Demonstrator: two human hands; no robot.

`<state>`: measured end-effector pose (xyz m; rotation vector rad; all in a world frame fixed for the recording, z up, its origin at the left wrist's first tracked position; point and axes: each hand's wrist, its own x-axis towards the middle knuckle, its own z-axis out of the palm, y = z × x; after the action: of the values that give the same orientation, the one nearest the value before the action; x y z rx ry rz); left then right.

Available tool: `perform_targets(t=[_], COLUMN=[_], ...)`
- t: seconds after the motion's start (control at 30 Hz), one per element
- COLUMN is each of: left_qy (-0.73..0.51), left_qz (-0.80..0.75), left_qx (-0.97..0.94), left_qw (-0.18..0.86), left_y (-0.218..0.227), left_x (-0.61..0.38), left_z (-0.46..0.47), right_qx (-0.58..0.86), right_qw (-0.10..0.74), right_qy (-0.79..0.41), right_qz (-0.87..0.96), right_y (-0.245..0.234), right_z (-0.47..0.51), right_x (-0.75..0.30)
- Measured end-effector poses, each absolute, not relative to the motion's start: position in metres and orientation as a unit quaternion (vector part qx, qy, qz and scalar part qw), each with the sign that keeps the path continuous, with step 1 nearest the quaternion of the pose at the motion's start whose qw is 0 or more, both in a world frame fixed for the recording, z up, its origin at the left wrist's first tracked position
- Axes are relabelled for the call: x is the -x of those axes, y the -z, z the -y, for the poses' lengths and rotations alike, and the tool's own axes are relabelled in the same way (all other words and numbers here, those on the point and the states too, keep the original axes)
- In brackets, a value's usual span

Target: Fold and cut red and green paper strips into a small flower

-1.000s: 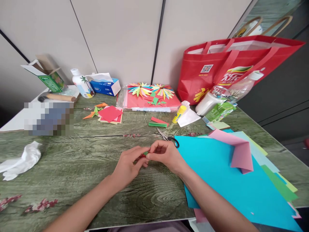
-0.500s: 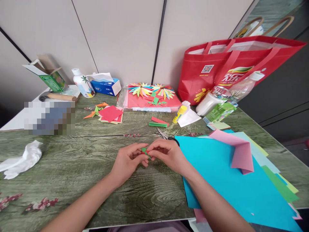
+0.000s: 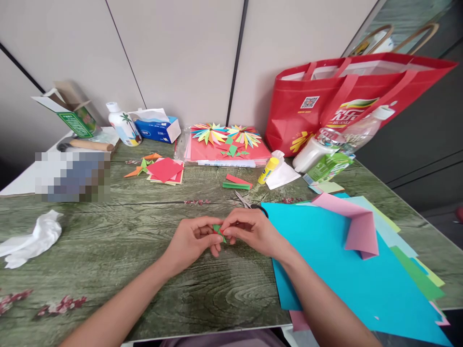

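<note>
Blurred patch (image 3: 72,176), green paper piece (image 3: 218,230) mostly hidden, scissors (image 3: 243,201) half behind right hand (image 3: 253,232)

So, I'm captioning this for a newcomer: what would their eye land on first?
The red tote bag at the back right, and the turquoise sheet spread across the right foreground. At centre, the left hand and right hand pinch a small green-and-red folded paper; paper starbursts lie by the wall.

Pale panelled wall (image 3: 181,58) behind; green wood-grain table (image 3: 108,241); dark, perhaps cabinet, fronts (image 3: 415,144) at right

Bare table (image 3: 119,241) lies open left of the hands; scissors (image 3: 249,205) and blue paper (image 3: 343,270) crowd the right.
</note>
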<state>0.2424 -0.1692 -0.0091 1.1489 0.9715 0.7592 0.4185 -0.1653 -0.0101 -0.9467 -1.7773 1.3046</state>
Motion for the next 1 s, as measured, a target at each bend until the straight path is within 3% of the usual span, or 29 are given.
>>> perform_targets(t=[0.23,0.3,0.37,0.43,0.53,0.7,0.77,0.83,0.93,1.0], left_qy=[-0.343,-0.343,-0.343,-0.351,-0.382,-0.439,-0.457,-0.459,-0.449,-0.441], left_qz=[-0.457,-0.478,-0.506,-0.531,-0.549,-0.536,-0.519,-0.515,-0.522,-0.511], left_qx=[-0.522,-0.525,-0.516,-0.505,-0.494,-0.483,-0.481,-0.479,-0.479,-0.492], left_qw=[0.633,0.615,0.6,0.583,0.555,0.536,0.539,0.542,0.544,0.55], left_y=[0.006,0.006,0.007,0.006,0.005,0.01,0.012,0.012,0.009,0.008], left_x=[-0.24,-0.24,-0.239,-0.238,-0.236,-0.23,-0.227,-0.225,-0.224,-0.224], left_z=[0.166,0.165,0.164,0.162,0.159,0.153,0.151,0.149,0.148,0.149], right_qx=[0.358,0.415,0.53,0.627,0.676,0.659,0.659,0.642,0.527,0.407], right_qw=[0.341,0.349,0.346,0.251,0.12,0.062,0.094,0.184,0.355,0.401], right_qy=[-0.519,-0.449,-0.296,-0.165,-0.09,-0.076,-0.09,-0.147,-0.374,-0.558], right_qz=[0.697,0.71,0.715,0.718,0.722,0.746,0.74,0.73,0.675,0.601], right_y=[0.008,0.013,0.019,0.024,0.027,0.025,0.025,0.024,0.021,0.017], right_z=[0.165,0.161,0.157,0.154,0.153,0.155,0.156,0.157,0.161,0.165], right_x=[-0.419,-0.422,-0.426,-0.431,-0.435,-0.436,-0.435,-0.433,-0.427,-0.422])
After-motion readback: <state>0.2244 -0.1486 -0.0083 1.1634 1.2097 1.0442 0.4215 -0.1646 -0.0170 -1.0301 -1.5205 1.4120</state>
